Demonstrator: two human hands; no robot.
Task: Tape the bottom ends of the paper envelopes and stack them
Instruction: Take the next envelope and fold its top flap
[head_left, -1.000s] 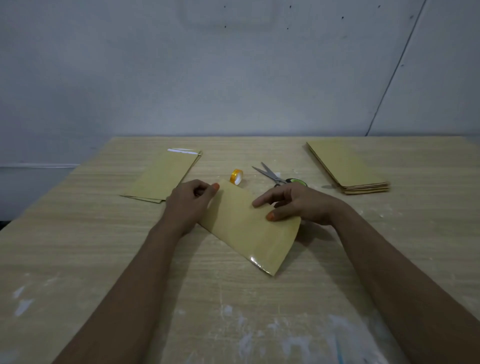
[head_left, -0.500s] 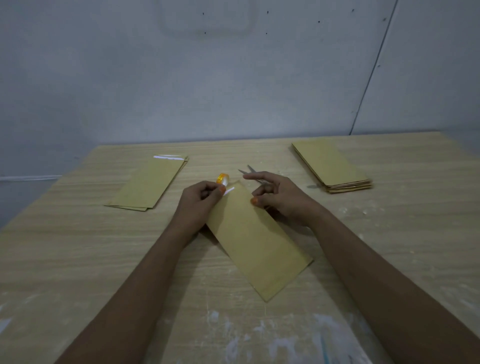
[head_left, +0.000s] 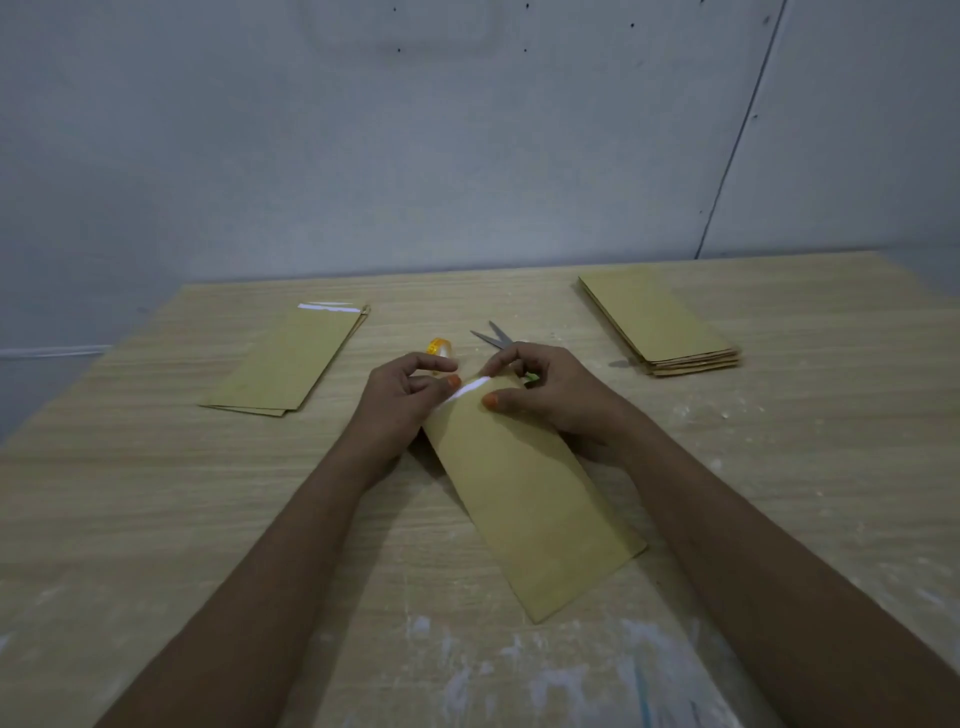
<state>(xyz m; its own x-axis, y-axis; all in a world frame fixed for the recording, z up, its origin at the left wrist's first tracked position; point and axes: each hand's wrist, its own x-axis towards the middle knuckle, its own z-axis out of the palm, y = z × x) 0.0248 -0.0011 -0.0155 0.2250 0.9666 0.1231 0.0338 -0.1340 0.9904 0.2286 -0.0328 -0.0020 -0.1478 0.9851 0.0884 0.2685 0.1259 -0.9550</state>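
Right now both hands are meeting at the far end of a brown envelope lying slantwise on the wooden table. Left hand and right hand are each pinching the tape strip (a glossy white line) across that end. Behind them, the tape roll and scissors are lying; taped envelopes are sitting far left, an untaped stack far right.
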